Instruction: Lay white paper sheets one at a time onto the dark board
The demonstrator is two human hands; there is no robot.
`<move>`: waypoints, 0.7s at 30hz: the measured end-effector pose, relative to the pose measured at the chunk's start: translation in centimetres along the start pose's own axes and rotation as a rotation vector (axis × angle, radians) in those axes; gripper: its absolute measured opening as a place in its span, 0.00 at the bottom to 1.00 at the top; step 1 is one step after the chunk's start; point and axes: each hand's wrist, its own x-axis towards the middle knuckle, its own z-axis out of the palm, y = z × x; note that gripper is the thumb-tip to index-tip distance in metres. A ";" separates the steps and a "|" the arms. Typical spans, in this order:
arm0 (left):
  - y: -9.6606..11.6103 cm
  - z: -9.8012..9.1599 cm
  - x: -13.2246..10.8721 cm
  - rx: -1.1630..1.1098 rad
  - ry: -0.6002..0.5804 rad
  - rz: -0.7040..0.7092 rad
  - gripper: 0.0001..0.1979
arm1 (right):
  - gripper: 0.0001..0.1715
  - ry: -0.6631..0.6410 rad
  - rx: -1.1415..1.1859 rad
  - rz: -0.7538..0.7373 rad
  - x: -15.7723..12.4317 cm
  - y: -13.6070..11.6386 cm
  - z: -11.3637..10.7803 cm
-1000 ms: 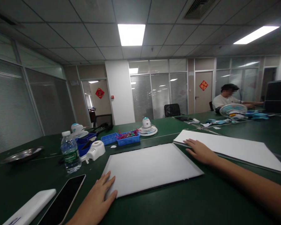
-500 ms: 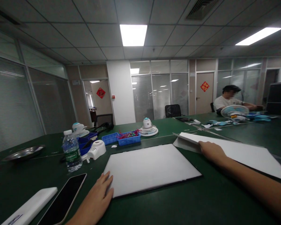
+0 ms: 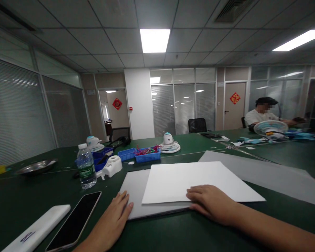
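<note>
A flat white panel with black edges (image 3: 133, 210) lies on the table before me. My left hand (image 3: 114, 218) rests at its left near corner, fingers apart and on the edge. Over the panel lies a bright white sheet (image 3: 178, 178), set to the right and covering most of it. My right hand (image 3: 212, 203) has the near edge of this sheet between its fingers on top and its thumb below. A greyish sheet (image 3: 265, 175) lies to the right, partly hidden under the white sheet.
On the left are a phone (image 3: 76, 218), a white slab-shaped object (image 3: 39, 227), a water bottle (image 3: 86, 168) and a metal dish (image 3: 38, 166). Blue trays (image 3: 148, 157), a white plastic housing (image 3: 112, 166) and a fan part (image 3: 169, 143) stand behind. A person (image 3: 262, 113) sits far right.
My right hand has brought the white sheet left from the stack on the right, onto the panel. The greyish sheet now lies exposed. My left hand stays at the panel's corner.
</note>
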 end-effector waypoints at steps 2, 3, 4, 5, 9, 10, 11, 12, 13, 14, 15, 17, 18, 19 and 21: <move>0.1 -0.1 -0.1 -0.010 -0.006 -0.003 0.40 | 0.32 -0.022 0.079 -0.006 -0.2 -0.8 -0.2; 0.2 -0.2 -0.1 -0.004 -0.013 -0.007 0.40 | 0.33 -0.029 0.097 0.009 -0.2 -0.8 -0.4; 0.3 -0.4 -0.2 0.007 -0.021 -0.008 0.41 | 0.33 -0.023 0.112 0.018 -0.3 -0.7 -0.7; 0.5 -0.5 -0.2 0.020 -0.033 -0.011 0.42 | 0.33 -0.010 0.116 0.023 -0.3 -0.3 -0.9; 1.0 -1.1 -0.4 0.059 -0.065 -0.014 0.42 | 0.36 0.029 0.021 0.113 -0.4 2.1 -1.3; 1.1 -1.1 -0.5 0.059 -0.062 -0.014 0.41 | 0.37 0.025 -0.003 0.153 -0.4 2.6 -1.3; 1.1 -1.2 -0.5 0.054 -0.056 -0.012 0.41 | 0.38 0.018 -0.018 0.186 -0.5 3.1 -1.2; 1.1 -1.2 -0.5 0.044 -0.048 -0.010 0.40 | 0.38 0.013 -0.023 0.207 -0.5 3.5 -1.2; 1.0 -1.2 -0.6 0.033 -0.044 -0.010 0.39 | 0.39 0.009 -0.019 0.218 -0.5 3.7 -1.1; 1.0 -1.2 -0.6 0.021 -0.043 -0.011 0.38 | 0.39 0.008 -0.009 0.221 -0.6 3.7 -1.1; 0.9 -1.2 -0.7 0.010 -0.048 -0.013 0.38 | 0.39 0.008 0.004 0.221 -0.6 3.6 -1.1; 0.9 -1.2 -0.9 -0.007 -0.058 -0.016 0.40 | 0.39 0.006 0.033 0.223 -0.6 3.1 -1.0; 1.0 -1.3 -0.9 -0.010 -0.063 -0.016 0.41 | 0.39 0.002 0.051 0.224 -0.7 2.6 -1.0; 1.1 -1.3 -1.0 -0.007 -0.065 -0.013 0.42 | 0.39 -0.003 0.070 0.222 -0.7 2.1 -0.9; 1.3 -1.5 -1.0 0.013 -0.072 -0.010 0.45 | 0.39 -0.016 0.114 0.204 -0.8 1.1 -0.9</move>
